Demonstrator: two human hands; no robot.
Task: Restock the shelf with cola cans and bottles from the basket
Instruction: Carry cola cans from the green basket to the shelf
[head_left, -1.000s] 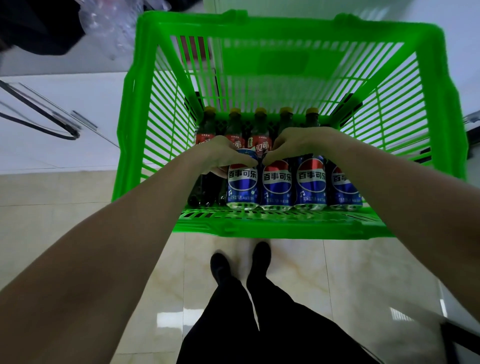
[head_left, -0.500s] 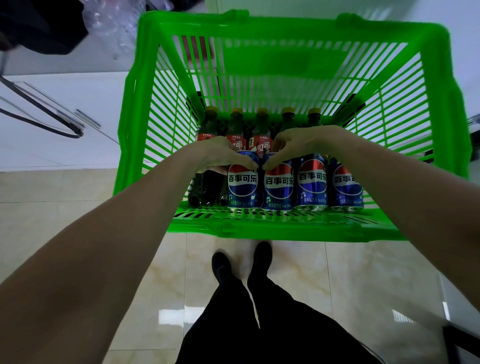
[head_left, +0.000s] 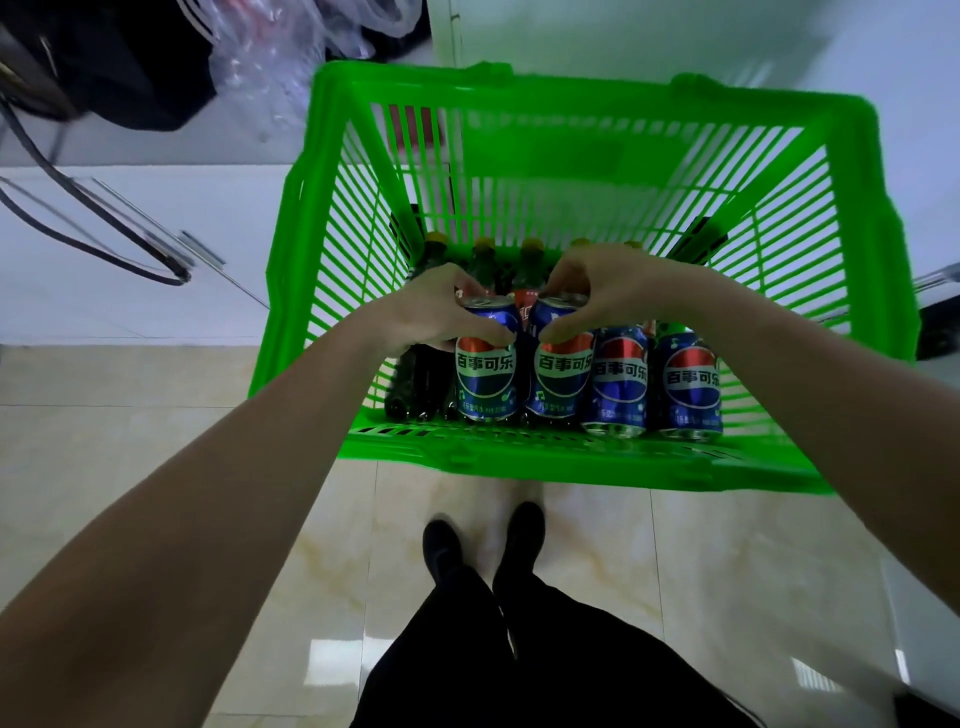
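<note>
A bright green plastic basket (head_left: 571, 462) stands on the floor in front of me. Along its near wall is a row of several blue cola cans. My left hand (head_left: 441, 306) grips the top of the leftmost can (head_left: 485, 371). My right hand (head_left: 597, 283) grips the top of the second can (head_left: 561, 374). Both held cans sit slightly higher than the two cans to their right (head_left: 618, 379) (head_left: 688, 384). Behind them stands a row of dark cola bottles with yellow caps (head_left: 530, 249), partly hidden by my hands.
A white cabinet surface with black cables (head_left: 104, 234) lies to the left. Crumpled clear plastic bags (head_left: 291, 47) and a dark bag (head_left: 130, 67) sit at the top left. My black shoes (head_left: 483, 535) stand on glossy beige tiles just before the basket.
Both hands have closed round the tops of the two left cans and raised them a little above the other cans. The view has tilted slightly.
</note>
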